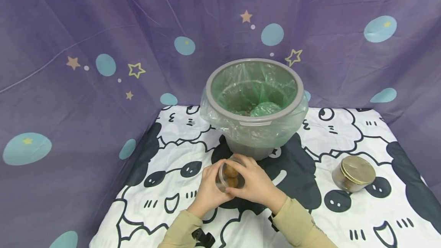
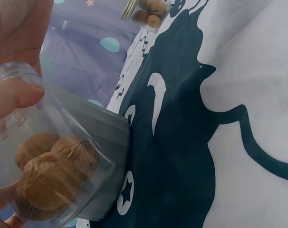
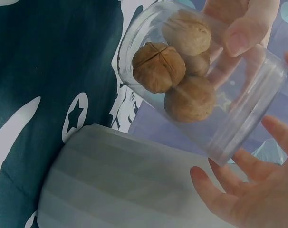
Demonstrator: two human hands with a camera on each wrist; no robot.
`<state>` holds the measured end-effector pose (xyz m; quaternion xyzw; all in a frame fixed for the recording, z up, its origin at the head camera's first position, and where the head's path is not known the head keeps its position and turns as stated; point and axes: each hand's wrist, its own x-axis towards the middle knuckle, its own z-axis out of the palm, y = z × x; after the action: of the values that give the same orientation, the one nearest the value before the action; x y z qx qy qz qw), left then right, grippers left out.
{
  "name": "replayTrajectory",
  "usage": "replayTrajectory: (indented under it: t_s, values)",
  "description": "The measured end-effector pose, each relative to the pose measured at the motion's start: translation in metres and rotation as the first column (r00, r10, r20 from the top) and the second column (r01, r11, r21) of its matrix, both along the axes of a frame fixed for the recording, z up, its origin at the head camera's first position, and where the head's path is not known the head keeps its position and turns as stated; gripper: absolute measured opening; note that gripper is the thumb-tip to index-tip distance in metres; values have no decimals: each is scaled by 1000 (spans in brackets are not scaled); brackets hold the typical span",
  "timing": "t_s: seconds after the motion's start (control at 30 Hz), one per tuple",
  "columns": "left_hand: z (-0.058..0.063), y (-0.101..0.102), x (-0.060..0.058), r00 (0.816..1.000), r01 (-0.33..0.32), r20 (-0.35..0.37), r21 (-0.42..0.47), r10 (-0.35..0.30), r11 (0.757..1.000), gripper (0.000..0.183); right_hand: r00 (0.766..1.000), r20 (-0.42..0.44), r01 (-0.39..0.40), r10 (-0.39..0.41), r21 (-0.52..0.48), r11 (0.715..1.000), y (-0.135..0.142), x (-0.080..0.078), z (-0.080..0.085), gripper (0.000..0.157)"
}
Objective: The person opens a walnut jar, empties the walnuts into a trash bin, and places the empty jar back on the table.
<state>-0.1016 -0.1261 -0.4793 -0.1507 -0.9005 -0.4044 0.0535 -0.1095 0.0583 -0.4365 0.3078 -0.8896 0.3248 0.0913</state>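
A clear jar (image 1: 229, 177) with several walnuts (image 3: 159, 67) at its base tilts in front of the lined bin. It has no lid on that I can see. My left hand (image 1: 209, 190) grips its side, thumb across the clear wall in the right wrist view. Around the mouth end, my right hand (image 1: 256, 185) holds the rim between thumb and fingers; its fingers (image 3: 220, 190) are spread there. Against the grey bin (image 1: 249, 149), the jar appears close in both wrist views. Another jar (image 1: 354, 173), gold-lidded and holding walnuts, stands on the cloth to the right.
A green plastic bag (image 1: 220, 123) lines the bin and folds over its rim; crumpled green plastic (image 1: 265, 109) lies inside. The table carries a black-and-white cartoon cloth (image 1: 179, 152). Behind hangs a purple curtain (image 1: 213, 7) with stars and blue ovals.
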Motion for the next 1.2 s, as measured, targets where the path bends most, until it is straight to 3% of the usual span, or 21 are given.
replayTrajectory:
  t_s: [0.23, 0.63, 1.07, 1.2]
  values:
    - [-1, 1, -1, 999, 9, -39, -31, -11, 999, 88, 999, -34, 8, -7, 27, 1000, 2, 0, 0, 76]
    - [-3, 1, 0, 995, 25, -93, -93, -33, 995, 90, 999, 34, 32, -35, 81, 996, 1, 1, 3, 81]
    - [-3, 3, -2, 989, 4, -143, -140, -24, 990, 92, 999, 18, 52, -52, -41, 998, -4, 4, -6, 78]
    - [-5, 2, -2, 988, 19, -151, -139, -40, 990, 89, 998, 1, 69, -69, -12, 998, -4, 4, -7, 77]
